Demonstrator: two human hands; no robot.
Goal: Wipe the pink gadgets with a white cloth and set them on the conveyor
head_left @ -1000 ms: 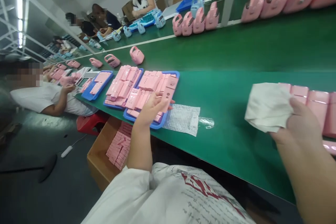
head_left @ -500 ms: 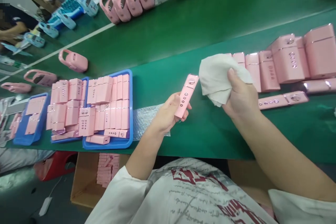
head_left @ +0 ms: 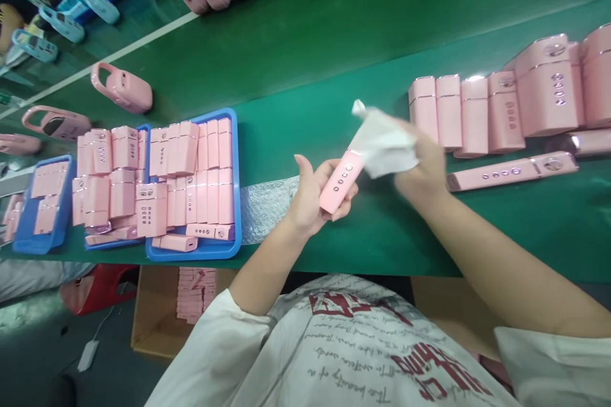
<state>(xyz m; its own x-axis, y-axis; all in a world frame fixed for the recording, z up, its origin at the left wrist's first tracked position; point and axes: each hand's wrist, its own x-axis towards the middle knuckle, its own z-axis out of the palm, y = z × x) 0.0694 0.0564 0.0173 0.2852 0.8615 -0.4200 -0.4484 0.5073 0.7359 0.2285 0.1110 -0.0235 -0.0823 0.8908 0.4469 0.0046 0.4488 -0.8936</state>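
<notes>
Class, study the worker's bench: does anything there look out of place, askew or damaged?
Nothing looks damaged. The left hand holds a pink panel and the right hand presses a white cloth on its top end. One long pink panel lies flat and slightly slanted before the upright row, but that seems ordinary.

A green table (head_left: 363, 19) carries blue trays (head_left: 233, 140) of pink parts at left, bubble wrap (head_left: 267, 206) at centre, pink cases (head_left: 477, 114) at right.
</notes>
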